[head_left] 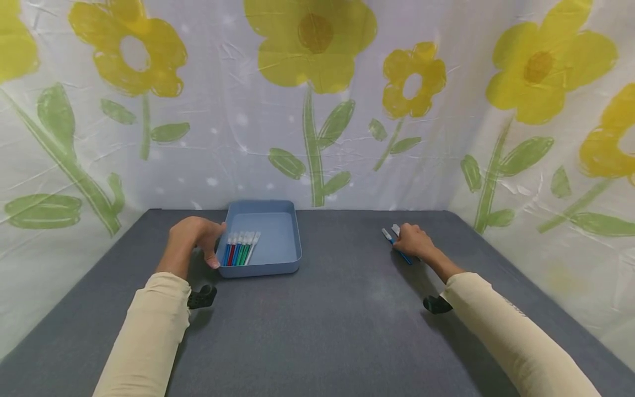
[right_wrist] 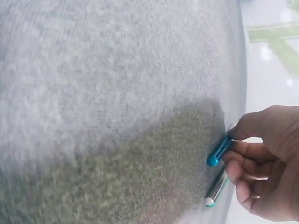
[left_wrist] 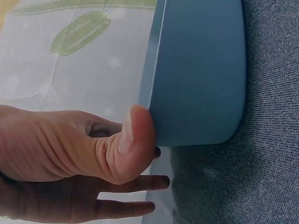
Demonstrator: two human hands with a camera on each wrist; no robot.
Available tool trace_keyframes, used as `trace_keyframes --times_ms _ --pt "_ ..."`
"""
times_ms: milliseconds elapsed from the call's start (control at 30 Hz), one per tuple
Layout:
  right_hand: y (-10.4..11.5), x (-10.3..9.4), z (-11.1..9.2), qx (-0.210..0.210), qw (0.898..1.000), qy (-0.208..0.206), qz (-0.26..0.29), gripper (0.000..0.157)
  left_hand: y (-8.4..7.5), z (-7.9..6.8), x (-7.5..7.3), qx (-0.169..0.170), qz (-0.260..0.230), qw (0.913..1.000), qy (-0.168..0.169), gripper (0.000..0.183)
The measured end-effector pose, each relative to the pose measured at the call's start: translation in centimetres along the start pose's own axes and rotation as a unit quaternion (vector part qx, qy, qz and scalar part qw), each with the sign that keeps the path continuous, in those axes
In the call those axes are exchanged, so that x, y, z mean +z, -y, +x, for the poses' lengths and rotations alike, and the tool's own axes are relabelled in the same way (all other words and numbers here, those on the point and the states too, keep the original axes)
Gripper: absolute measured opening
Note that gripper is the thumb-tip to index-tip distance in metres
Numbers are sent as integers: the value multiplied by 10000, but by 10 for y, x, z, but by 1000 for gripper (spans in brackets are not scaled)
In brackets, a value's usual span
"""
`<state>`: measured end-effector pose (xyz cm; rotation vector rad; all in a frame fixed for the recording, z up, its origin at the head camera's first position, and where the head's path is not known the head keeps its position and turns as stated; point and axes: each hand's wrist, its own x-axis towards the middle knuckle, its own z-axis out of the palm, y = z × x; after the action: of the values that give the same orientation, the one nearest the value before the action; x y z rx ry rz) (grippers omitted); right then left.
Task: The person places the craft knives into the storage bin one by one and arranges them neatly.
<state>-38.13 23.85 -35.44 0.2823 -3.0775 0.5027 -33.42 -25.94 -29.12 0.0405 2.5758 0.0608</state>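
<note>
My left hand (head_left: 195,237) is at the left side of a blue-grey tray (head_left: 275,268). In the left wrist view its thumb touches the tray's corner (left_wrist: 196,93), and two fingers stretch out straight beside it; another finger is mostly hidden. Several capped markers (head_left: 240,251), with blue, red, green and white barrels, lie side by side in the tray's left part. Over on the right, my right hand (head_left: 414,241) pinches a blue marker (right_wrist: 219,151) close to the tabletop. Below those fingertips lies a second marker (right_wrist: 215,191) with a green-rimmed end, partly hidden by the hand.
A dark grey cloth-covered table (head_left: 317,331) extends between and in front of both arms. Behind it hangs a white curtain (head_left: 218,138) printed with yellow flowers. Dark wrist-worn devices (head_left: 202,296) show under both sleeves.
</note>
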Motion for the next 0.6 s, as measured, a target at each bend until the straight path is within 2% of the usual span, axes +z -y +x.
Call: trace_keyframes --times_ms 167,267,400,600 --pt "4 4 1 269 9995 -114 127 43 1 2 0 57 70 10000 12 139" --pt "16 3 -1 242 9987 -234 380 46 -1 2 1 36 43 10000 28 138" --pt "48 0 -6 -32 9967 -365 722 53 -1 2 0 -19 28 10000 9 138" --pt "112 -3 -8 -739 9916 -422 975 56 0 1 1 29 27 10000 -34 138"
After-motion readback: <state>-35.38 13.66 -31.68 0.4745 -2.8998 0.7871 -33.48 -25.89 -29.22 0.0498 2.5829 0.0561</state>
